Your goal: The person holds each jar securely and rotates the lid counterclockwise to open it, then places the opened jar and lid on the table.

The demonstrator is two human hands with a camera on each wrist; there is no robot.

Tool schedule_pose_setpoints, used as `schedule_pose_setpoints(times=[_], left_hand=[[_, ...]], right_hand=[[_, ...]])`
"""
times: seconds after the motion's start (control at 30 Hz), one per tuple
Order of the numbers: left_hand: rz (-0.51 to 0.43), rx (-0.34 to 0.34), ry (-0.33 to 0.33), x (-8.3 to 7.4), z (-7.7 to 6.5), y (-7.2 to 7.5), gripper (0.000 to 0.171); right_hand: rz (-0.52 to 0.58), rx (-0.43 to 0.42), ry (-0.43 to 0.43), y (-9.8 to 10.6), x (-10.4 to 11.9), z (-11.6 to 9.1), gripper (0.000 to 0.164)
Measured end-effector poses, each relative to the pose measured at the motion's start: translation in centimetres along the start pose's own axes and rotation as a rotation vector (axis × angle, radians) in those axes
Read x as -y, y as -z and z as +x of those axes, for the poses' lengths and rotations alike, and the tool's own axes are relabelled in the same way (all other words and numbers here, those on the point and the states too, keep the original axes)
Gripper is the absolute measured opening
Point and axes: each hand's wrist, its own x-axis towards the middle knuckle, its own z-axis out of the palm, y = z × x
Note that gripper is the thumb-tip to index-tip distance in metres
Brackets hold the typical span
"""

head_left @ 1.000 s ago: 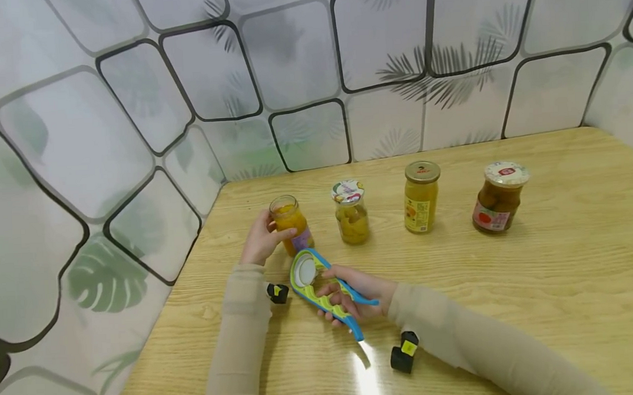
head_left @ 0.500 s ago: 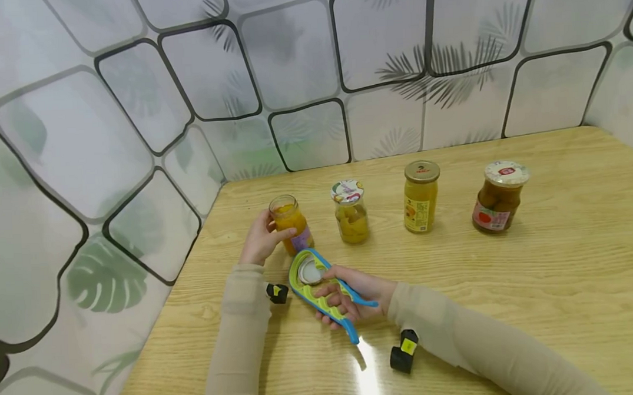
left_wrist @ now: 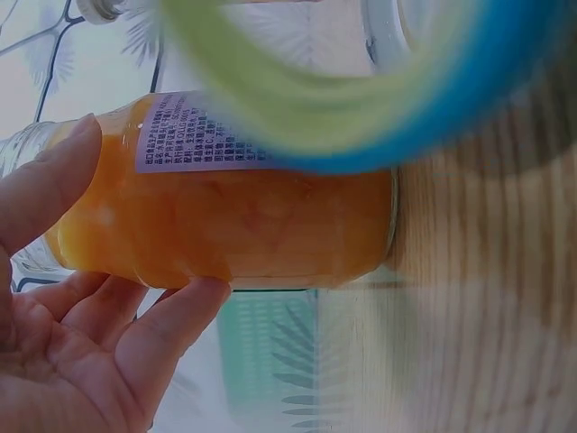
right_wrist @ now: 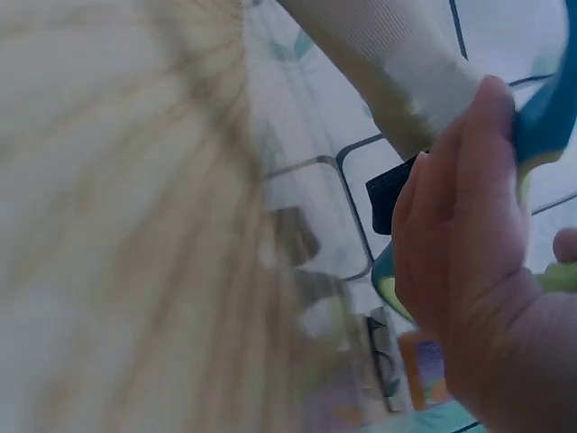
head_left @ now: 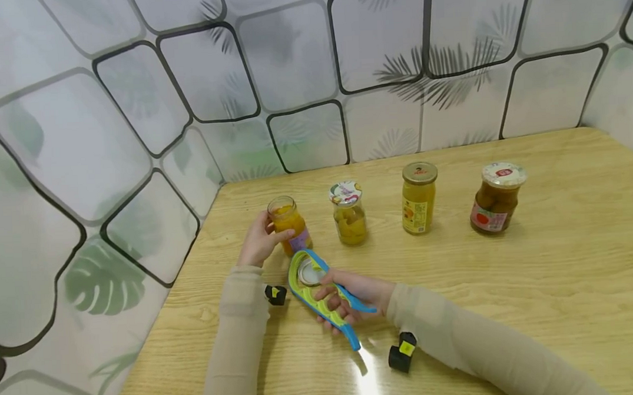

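Observation:
An uncapped glass jar (head_left: 291, 225) of orange fruit with a purple label stands at the left of the table. My left hand (head_left: 258, 241) grips its side, thumb in front and fingers behind, as the left wrist view also shows. My right hand (head_left: 355, 293) holds a blue and green jar opener (head_left: 299, 286) by its handles, the loop pointing toward the jar. A round metal lid (head_left: 309, 272) shows through the loop. In the left wrist view the opener's blurred loop (left_wrist: 343, 162) overlaps the fruit jar (left_wrist: 243, 216). The right wrist view shows the right hand (right_wrist: 469, 234) around the opener.
To the right stand three capped jars in a row: a small yellow fruit jar (head_left: 350, 219), a taller yellow jar (head_left: 419, 202) and a dark brown jar (head_left: 496, 201). A patterned wall (head_left: 300, 62) borders the wooden table (head_left: 563, 257) behind and at left.
The lid has shifted slightly right inside the opener's loop and sits at a flatter angle. The opener's handle ends have dropped a little. The left hand and the jar have stayed put.

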Motion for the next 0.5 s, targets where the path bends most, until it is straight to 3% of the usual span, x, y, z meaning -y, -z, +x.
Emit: schedule_pose_setpoints(times=[0.2, 0.5], left_hand=[[-0.009, 0.008, -0.006, 0.1, 0.1, 0.0, 0.057], [-0.001, 0.014, -0.022, 0.3, 0.2, 0.0, 0.056]], right_hand=[[-0.229, -0.111, 0.049, -1.1, 0.8, -0.9, 0.042], [-0.445, -0.264, 0.276, -1.1, 2.8, -3.4, 0.044]])
